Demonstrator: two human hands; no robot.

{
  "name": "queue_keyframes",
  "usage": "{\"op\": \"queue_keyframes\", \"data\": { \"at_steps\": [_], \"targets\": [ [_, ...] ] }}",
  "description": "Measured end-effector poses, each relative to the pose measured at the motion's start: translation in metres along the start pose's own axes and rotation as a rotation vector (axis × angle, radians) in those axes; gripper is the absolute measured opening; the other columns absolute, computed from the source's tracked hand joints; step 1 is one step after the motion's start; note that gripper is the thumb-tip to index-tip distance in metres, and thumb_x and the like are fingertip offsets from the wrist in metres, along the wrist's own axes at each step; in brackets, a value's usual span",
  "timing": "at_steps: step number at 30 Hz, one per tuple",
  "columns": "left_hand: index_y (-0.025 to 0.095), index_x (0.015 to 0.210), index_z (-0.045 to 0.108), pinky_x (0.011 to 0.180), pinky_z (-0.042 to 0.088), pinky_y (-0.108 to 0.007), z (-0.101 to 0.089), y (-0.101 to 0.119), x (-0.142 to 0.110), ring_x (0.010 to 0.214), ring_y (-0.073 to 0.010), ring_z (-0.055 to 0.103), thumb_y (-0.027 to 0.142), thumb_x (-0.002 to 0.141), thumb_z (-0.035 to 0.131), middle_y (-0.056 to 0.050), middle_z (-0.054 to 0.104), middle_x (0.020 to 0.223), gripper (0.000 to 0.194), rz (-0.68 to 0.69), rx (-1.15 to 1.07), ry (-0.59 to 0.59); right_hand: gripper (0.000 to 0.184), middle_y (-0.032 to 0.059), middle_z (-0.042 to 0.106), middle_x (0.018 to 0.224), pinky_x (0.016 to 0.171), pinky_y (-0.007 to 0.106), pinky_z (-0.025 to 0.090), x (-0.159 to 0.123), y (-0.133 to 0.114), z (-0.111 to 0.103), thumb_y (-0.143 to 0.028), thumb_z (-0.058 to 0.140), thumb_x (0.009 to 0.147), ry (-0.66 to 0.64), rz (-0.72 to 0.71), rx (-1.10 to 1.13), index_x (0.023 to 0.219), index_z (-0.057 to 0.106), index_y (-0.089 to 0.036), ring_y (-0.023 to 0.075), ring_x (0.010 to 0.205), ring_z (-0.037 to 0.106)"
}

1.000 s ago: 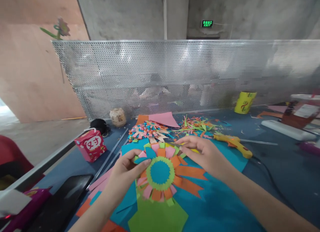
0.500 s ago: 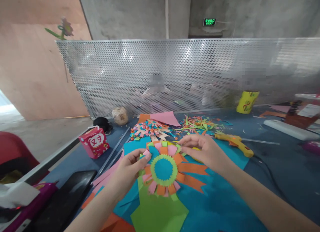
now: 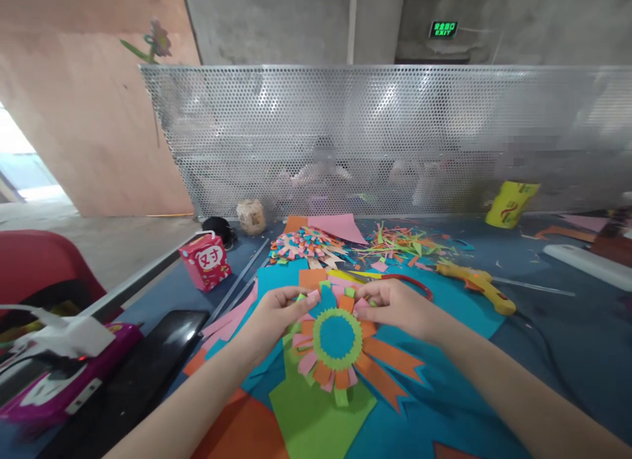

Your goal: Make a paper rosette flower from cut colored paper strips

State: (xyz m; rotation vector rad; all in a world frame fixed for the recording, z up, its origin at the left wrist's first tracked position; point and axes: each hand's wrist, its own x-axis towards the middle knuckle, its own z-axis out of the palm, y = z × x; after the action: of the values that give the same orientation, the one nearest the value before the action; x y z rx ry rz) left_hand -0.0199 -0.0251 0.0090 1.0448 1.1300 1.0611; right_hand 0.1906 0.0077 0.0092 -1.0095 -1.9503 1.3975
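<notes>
- Head view, the grip: the left hand (image 3: 276,314) pinches the upper left edge of a paper rosette (image 3: 338,336) between thumb and fingers; the right hand (image 3: 395,307) closes on its upper right edge, so the rosette sits between and just below both grips.
- Head view, what is done: a blue disc with a toothed green ring fills the rosette's middle, pink, orange and green loops surround much of it, and two orange ribbon tails (image 3: 390,357) edged in blue spread below the right hand.
- Head view, what is left: the rosette looks largely built, in my judgement; the fingers hide part of its upper rim, so I cannot tell whether every loop is fixed there.
- Head view, around the grip: similar rosettes (image 3: 301,243) lie just beyond the left hand, a heap of paper strips (image 3: 399,242) beyond the right. A yellow glue gun (image 3: 476,288) rests to the right hand's right, and green paper (image 3: 320,413) lies below the rosette.
</notes>
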Motion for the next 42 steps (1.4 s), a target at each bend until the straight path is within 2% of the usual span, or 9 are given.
{"op": "queue_keyframes", "data": {
  "at_steps": [4,9,12,18,22,29,35,39,42],
  "targets": [
    [0.014,0.064,0.059,0.042,0.041,-0.018,-0.002,0.0,0.002,0.039,-0.0051,0.045,0.04,0.058,0.07,0.006,0.048,0.046,0.029,-0.029,-0.057,0.004,0.023,-0.0059,0.045,0.054,0.043,0.015,0.029,0.002,-0.002,0.0,-0.034,0.064,0.067,0.023,0.074,0.088,0.076,0.06,-0.013,0.0024,0.047,0.036],
    [0.014,0.057,0.054,0.035,0.035,-0.017,-0.007,-0.003,0.006,0.033,-0.0043,0.041,0.04,0.056,0.071,0.008,0.043,0.041,0.03,-0.058,-0.064,0.007,0.029,-0.0004,0.056,0.072,0.051,0.019,0.043,0.002,-0.002,0.001,-0.042,0.062,0.067,-0.061,0.194,0.182,0.078,0.059,-0.015,0.007,0.058,0.05],
    [0.013,0.058,0.056,0.034,0.034,-0.016,-0.007,-0.003,0.005,0.034,-0.004,0.041,0.039,0.055,0.071,0.007,0.044,0.042,0.03,-0.062,-0.054,-0.006,0.032,0.001,0.058,0.076,0.055,0.021,0.045,0.0,-0.002,-0.001,-0.047,0.058,0.069,-0.064,0.171,0.143,0.079,0.061,-0.017,0.0097,0.064,0.054],
    [0.013,0.064,0.06,0.036,0.037,-0.018,-0.007,-0.003,0.004,0.036,-0.0066,0.047,0.039,0.055,0.072,0.003,0.052,0.048,0.03,-0.031,-0.053,0.017,0.035,0.0011,0.062,0.075,0.06,0.022,0.044,-0.002,-0.004,-0.004,-0.051,0.051,0.073,0.041,0.07,0.005,0.081,0.063,-0.018,0.0116,0.07,0.058],
    [0.013,0.065,0.06,0.039,0.038,-0.018,-0.012,-0.006,0.007,0.039,-0.0066,0.048,0.036,0.058,0.071,0.002,0.054,0.05,0.026,0.021,-0.089,0.005,0.036,0.0045,0.065,0.077,0.059,0.026,0.047,-0.001,-0.009,-0.01,-0.05,0.049,0.074,0.144,0.079,0.137,0.081,0.061,-0.017,0.0148,0.071,0.062],
    [0.013,0.065,0.062,0.04,0.041,-0.018,-0.013,-0.007,0.009,0.04,-0.0078,0.051,0.034,0.06,0.07,0.002,0.057,0.05,0.023,0.021,-0.096,-0.015,0.024,0.0019,0.067,0.071,0.064,0.026,0.051,0.0,-0.015,-0.025,-0.027,0.071,0.059,0.281,-0.028,0.213,0.076,0.058,-0.017,0.0138,0.067,0.064],
    [0.015,0.066,0.06,0.039,0.044,-0.018,-0.016,0.014,0.007,0.041,-0.0091,0.055,0.034,0.057,0.072,0.002,0.062,0.053,0.024,0.179,-0.36,0.192,0.023,0.0027,0.068,0.07,0.062,0.026,0.053,-0.002,-0.017,-0.036,-0.031,0.067,0.061,0.426,-0.05,0.188,0.077,0.061,-0.017,0.0147,0.064,0.065],
    [0.014,0.058,0.054,0.022,0.023,-0.014,-0.024,0.027,0.008,0.021,-0.0028,0.031,0.037,0.072,0.059,0.006,0.05,0.035,0.027,0.176,-0.489,0.231,0.018,0.0023,0.067,0.066,0.058,0.025,0.052,-0.002,-0.015,-0.046,-0.033,0.061,0.066,0.576,-0.107,-0.011,0.072,0.061,-0.016,0.0128,0.056,0.063],
    [0.014,0.062,0.054,0.024,0.027,-0.014,-0.025,0.026,0.01,0.022,-0.0032,0.034,0.035,0.073,0.057,0.005,0.051,0.038,0.024,0.153,-0.511,0.214,0.015,0.0012,0.065,0.06,0.056,0.024,0.051,-0.001,-0.013,-0.049,-0.031,0.059,0.068,0.638,-0.118,-0.188,0.07,0.06,-0.016,0.0118,0.052,0.061]
  ]
}}
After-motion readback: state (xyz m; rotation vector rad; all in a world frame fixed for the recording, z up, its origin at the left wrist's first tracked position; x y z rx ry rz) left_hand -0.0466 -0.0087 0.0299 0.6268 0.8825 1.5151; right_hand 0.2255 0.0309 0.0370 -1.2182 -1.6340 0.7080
